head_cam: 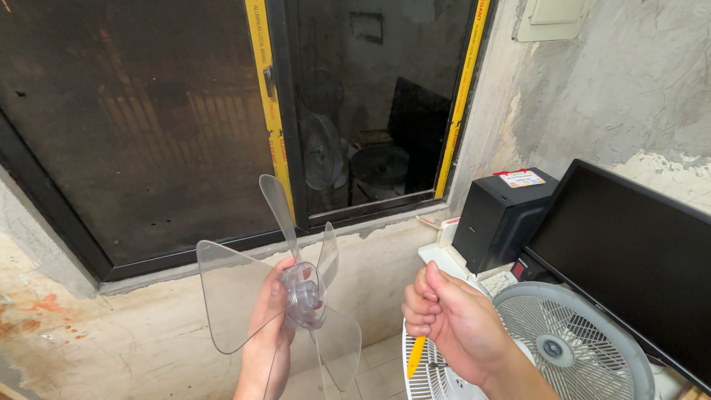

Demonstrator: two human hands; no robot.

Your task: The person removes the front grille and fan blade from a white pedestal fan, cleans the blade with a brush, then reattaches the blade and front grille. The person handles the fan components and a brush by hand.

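Left hand (268, 337): fingers gripping clear fan blade (285, 289) at hub, raised at 7 o'clock. Right hand (452, 318): fist closed on yellow tool (415, 357), 5 o'clock, above fan grille (570, 344). Monitor (629, 252) at 3 o'clock.

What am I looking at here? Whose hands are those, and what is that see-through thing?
The camera sits on a person's head and looks down at their own two hands. The left hand holds up a clear plastic fan blade by its middle hub. The right hand is closed around a thin yellow tool. Below it is a white fan grille. To the right stand a black speaker and a dark monitor. Behind is a dark window.
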